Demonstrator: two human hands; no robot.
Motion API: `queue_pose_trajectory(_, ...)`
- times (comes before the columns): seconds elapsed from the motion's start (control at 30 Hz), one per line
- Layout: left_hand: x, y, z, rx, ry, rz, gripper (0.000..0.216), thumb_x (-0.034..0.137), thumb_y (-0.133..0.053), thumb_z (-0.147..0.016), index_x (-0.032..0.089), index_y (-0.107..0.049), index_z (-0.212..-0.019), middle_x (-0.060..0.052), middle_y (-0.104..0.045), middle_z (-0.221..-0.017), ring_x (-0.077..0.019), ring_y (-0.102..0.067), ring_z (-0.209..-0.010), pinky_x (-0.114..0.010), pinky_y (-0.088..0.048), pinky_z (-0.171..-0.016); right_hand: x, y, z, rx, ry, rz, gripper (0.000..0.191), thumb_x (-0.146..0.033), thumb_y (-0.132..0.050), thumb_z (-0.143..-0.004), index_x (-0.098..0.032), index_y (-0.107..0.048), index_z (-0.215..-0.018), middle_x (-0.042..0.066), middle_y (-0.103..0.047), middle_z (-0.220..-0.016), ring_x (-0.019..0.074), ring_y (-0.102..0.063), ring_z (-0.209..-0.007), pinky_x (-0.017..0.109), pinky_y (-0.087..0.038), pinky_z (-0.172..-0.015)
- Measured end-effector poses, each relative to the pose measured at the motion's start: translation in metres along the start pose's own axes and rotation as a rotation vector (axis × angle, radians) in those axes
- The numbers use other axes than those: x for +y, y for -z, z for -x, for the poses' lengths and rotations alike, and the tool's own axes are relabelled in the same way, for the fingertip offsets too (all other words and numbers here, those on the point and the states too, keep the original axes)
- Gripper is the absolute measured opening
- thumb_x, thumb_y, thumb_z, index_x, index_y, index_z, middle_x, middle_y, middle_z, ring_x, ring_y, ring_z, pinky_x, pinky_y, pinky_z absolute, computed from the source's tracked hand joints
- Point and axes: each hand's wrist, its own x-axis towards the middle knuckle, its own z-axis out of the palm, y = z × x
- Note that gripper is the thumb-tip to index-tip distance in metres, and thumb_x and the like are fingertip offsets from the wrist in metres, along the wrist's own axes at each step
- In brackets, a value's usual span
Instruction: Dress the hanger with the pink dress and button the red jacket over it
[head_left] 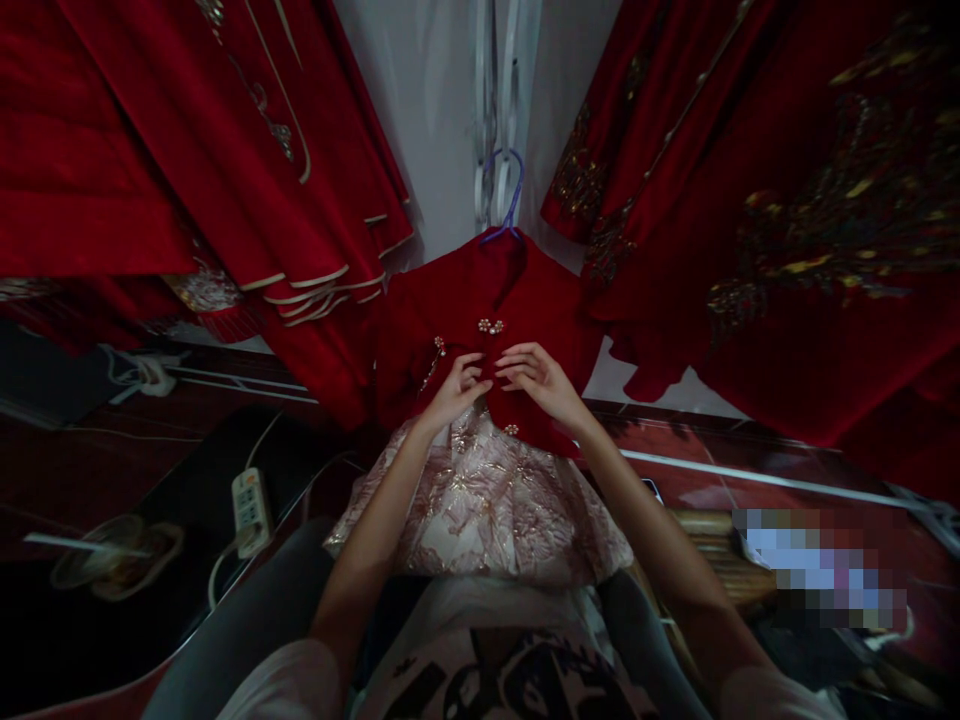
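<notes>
A small red jacket (540, 290) hangs in front of me on a purple hanger (513, 195). Pearl-like flower ornaments (491, 326) sit near its neckline, with another at the lower front. Below it spreads a pale pink skirt (480, 500) with a shiny brocade pattern, its hem reaching my lap. My left hand (456, 392) is at the jacket's front opening, fingers bent and closed on the cloth edge. Facing it, my right hand (541, 380) has curled fingers on the other front edge. Any fastener between the fingertips is too small to make out.
Red embroidered garments hang at left (300, 230) and right (675, 220). A power strip (251, 512) and a plastic cup with a straw (101, 560) rest on a black surface at left. At right are a wooden stool (720, 550) and a white floor rail (750, 472).
</notes>
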Motion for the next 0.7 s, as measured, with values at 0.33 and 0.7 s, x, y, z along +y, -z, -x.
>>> queue_pose_trajectory(0.33, 0.018, 0.03, 0.023, 0.181, -0.154, -0.214, 0.03, 0.045, -0.069, -0.074, 0.016, -0.066, -0.08, -0.006, -0.064, -0.101, -0.0162, -0.058, -0.096, -0.028, -0.046, -0.085, -0.011, -0.004, -0.001, 0.112, 0.047, 0.052, 0.029, -0.034, -0.067, -0.077, -0.02, -0.054, -0.099, 0.0, -0.058, -0.083, 0.0083, -0.055, -0.063, 0.016, -0.046, -0.043)
queue_pose_trajectory(0.7, 0.025, 0.033, 0.026, 0.35, 0.035, 0.193, 0.041, 0.056, -0.062, -0.076, 0.016, -0.06, -0.084, -0.002, -0.063, -0.075, -0.0093, -0.059, -0.058, -0.022, -0.049, -0.054, -0.004, -0.065, -0.021, 0.079, 0.079, 0.37, 0.035, -0.038, -0.071, -0.073, -0.021, -0.052, -0.096, 0.002, -0.059, -0.087, 0.0117, -0.058, -0.073, 0.024, -0.052, -0.063)
